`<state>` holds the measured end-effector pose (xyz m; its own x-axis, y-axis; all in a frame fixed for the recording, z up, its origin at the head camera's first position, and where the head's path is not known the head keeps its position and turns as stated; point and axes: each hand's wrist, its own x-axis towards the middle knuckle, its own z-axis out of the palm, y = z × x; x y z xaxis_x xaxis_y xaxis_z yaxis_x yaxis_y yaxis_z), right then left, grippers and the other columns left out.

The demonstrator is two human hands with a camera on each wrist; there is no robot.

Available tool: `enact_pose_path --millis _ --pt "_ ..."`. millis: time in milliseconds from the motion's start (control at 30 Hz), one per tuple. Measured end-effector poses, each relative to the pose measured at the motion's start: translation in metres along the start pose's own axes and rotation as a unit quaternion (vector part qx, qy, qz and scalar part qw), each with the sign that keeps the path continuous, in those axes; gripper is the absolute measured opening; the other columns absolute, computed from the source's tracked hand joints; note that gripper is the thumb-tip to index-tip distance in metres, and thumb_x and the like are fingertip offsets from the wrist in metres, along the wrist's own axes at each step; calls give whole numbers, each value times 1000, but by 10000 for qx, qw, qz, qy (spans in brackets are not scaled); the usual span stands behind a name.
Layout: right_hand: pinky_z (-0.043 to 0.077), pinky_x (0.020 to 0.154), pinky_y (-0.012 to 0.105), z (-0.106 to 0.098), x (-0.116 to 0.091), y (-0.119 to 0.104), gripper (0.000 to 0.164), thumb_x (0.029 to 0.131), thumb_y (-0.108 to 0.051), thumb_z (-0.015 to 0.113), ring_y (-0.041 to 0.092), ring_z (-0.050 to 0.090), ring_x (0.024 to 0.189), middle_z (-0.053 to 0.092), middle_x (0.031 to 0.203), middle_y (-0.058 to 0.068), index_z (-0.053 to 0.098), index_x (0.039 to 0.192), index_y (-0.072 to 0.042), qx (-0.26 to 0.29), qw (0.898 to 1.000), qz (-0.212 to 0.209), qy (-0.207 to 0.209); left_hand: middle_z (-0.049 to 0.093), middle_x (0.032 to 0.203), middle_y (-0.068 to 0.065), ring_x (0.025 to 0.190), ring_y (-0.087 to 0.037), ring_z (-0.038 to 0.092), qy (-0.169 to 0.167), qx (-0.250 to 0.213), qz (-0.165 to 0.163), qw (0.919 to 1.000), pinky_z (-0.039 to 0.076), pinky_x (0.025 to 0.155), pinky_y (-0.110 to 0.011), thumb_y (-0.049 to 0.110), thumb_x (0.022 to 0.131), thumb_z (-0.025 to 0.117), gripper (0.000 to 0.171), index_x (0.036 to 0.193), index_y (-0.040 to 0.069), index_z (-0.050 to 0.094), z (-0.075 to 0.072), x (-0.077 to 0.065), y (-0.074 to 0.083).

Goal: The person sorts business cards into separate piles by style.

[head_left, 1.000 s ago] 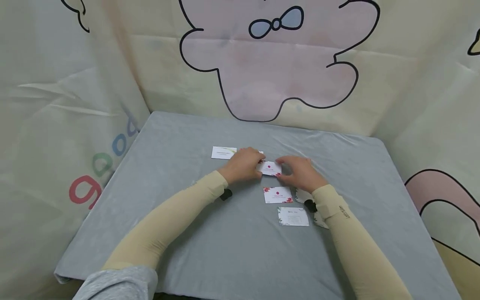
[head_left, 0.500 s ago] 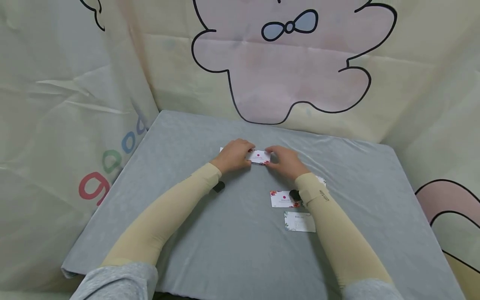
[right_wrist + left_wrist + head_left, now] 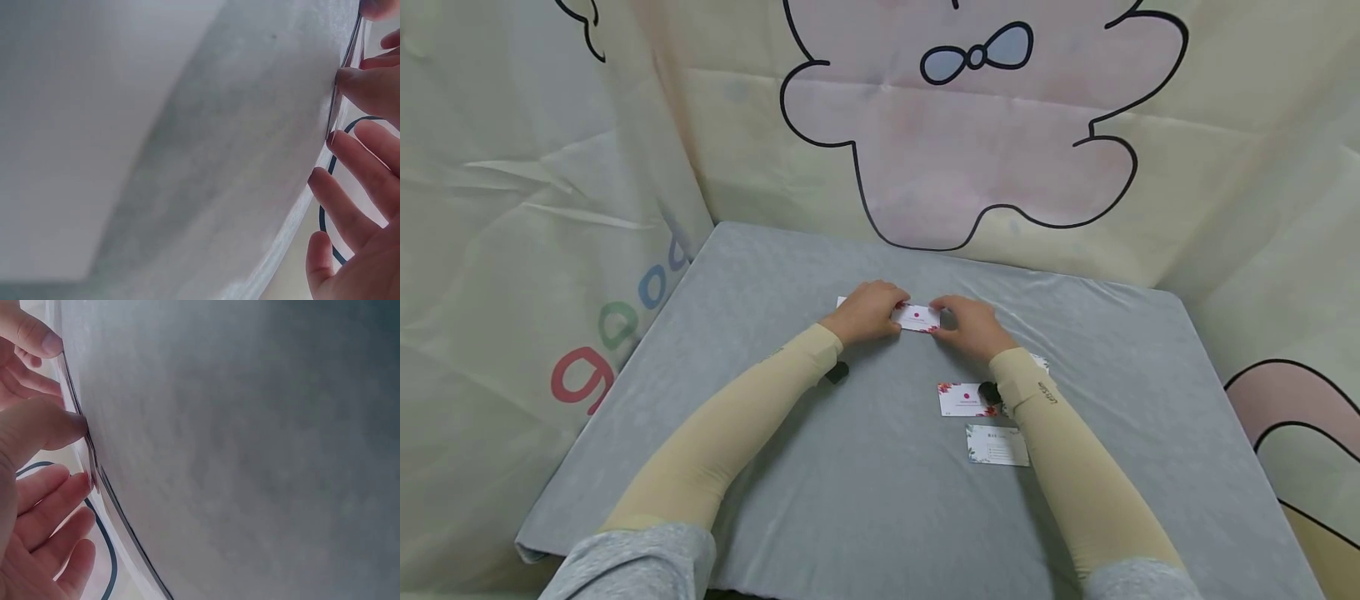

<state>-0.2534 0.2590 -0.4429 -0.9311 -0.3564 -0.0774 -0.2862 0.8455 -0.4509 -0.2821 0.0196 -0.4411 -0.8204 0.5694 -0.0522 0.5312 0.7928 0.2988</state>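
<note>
A white business card (image 3: 916,317) with red floral corners lies at the middle of the far half of the table. My left hand (image 3: 868,312) pinches its left end between thumb and fingers, while my right hand (image 3: 972,327) pinches the right end. Seen edge-on in the left wrist view, the card (image 3: 70,384) sits close to the cloth, with more than one thin edge visible. Another card (image 3: 840,301) shows a small corner beyond my left hand, mostly covered by it. Both hands also meet at the card's ends in the right wrist view.
Nearer me lie a red-flowered card (image 3: 961,400), partly behind my right wrist, and a green-leafed card (image 3: 997,445). Another card (image 3: 1041,362) peeks out past the right sleeve. Grey cloth covers the table (image 3: 820,500); printed curtains (image 3: 925,167) stand behind and at the sides.
Both hands carried the red-flowered card away from me and slightly left, over the place where another card's edge showed. During the last half second hands and card have barely moved.
</note>
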Motion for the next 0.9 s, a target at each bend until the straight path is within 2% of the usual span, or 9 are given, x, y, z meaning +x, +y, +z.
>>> enact_pose_path --millis 367,600,733,900 --pt "30 121 70 1 3 -2 53 100 -29 78 37 51 151 63 155 12 64 148 -12 -73 9999 109 -108 71 138 -3 124 -21 63 -105 -129 -135 9998 49 117 -45 29 99 77 52 148 15 65 2 0 -3" --pt "29 123 69 0 -5 3 54 100 -31 76 36 49 153 61 157 11 62 150 -14 21 9999 101 -128 70 143 -4 130 -23 63 -141 -57 -133 9998 48 118 -45 28 100 75 54 150 14 63 4 0 2" --pt "30 126 68 -5 -19 6 55 100 -32 75 36 50 152 60 158 12 61 151 -14 -6 9999 -18 -127 67 148 -6 140 -25 60 -18 53 -33 10000 45 122 -46 29 99 75 57 151 11 61 4 -6 12" --pt "30 120 69 -13 -60 6 56 98 -31 79 37 55 148 65 152 12 63 148 -11 -207 9994 -291 -35 69 146 -9 139 -26 62 55 113 481 9988 48 120 -42 32 98 76 59 149 7 62 7 -27 43"
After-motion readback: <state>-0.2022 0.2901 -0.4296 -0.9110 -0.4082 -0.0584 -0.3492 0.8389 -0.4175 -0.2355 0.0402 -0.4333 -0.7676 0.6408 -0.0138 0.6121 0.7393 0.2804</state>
